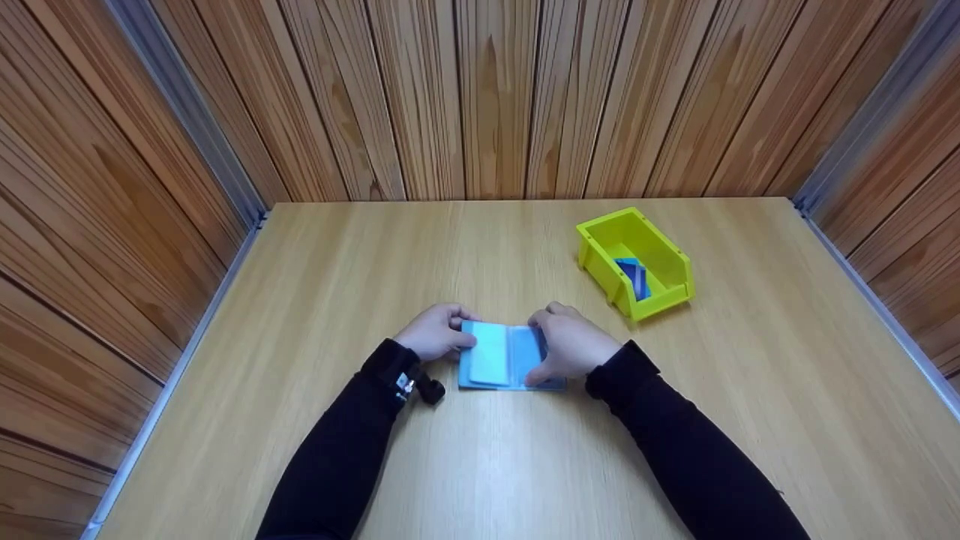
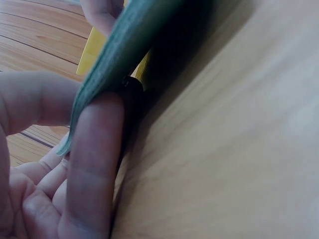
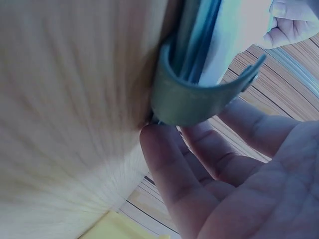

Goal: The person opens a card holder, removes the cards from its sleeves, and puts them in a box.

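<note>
A light-blue card holder [image 1: 489, 360] lies spread open low over the table, with a pale leaf on its left half and a bluer one on its right. My left hand [image 1: 435, 334] pinches its left edge, thumb on top and a finger [image 2: 94, 159] underneath, as the left wrist view shows. At the right edge, my right hand [image 1: 574, 345] holds the other cover between thumb and fingers. A curved strap [image 3: 184, 102] with a snap stud sticks out from that side in the right wrist view, right by the fingertips.
Behind my right hand stands a yellow open-front bin [image 1: 664, 304] with some flat blue pieces [image 1: 635, 279] inside. Wood-plank walls [image 1: 495, 105] enclose the wooden table [image 1: 360, 255] at the back and both sides. A small black device [image 1: 430, 390] hangs at my left cuff.
</note>
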{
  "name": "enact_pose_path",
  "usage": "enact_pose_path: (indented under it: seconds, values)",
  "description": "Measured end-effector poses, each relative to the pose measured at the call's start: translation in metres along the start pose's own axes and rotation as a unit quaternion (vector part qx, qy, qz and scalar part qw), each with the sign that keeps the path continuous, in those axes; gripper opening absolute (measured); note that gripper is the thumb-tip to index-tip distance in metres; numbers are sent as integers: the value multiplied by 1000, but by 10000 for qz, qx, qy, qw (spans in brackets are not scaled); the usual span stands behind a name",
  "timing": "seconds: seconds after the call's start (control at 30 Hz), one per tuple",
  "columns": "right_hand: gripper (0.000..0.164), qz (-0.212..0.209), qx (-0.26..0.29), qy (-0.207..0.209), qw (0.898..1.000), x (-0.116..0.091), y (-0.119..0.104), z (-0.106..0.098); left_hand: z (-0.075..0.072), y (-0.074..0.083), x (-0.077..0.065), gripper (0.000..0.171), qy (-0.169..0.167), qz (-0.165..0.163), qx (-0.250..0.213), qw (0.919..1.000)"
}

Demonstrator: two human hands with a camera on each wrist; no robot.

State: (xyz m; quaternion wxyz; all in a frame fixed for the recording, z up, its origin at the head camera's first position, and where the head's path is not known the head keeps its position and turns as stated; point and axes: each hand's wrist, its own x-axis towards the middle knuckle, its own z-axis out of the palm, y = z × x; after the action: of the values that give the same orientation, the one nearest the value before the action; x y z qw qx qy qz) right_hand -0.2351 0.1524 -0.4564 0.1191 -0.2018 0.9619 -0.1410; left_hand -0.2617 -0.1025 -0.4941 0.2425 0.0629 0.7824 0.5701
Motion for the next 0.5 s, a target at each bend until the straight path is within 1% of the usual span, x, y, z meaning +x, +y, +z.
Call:
enact_pose_path:
  seconds: [0.1, 0.3, 0.37, 0.5]
  values:
    - [93, -77, 18, 70, 9999, -1, -1, -1, 0, 0, 0, 37, 5, 40, 32, 10000]
    - [92, -96, 99, 131, 9998, 1, 0, -1, 0, -1, 0, 36, 26, 59, 68, 10000]
    - [93, -59, 230, 101, 9997, 2, 1, -1, 0, -1, 0, 36, 44, 44, 88, 9999]
    - [95, 37, 714, 63, 9974, 3, 0, -3, 0, -1, 0, 36, 73, 0, 66, 10000]
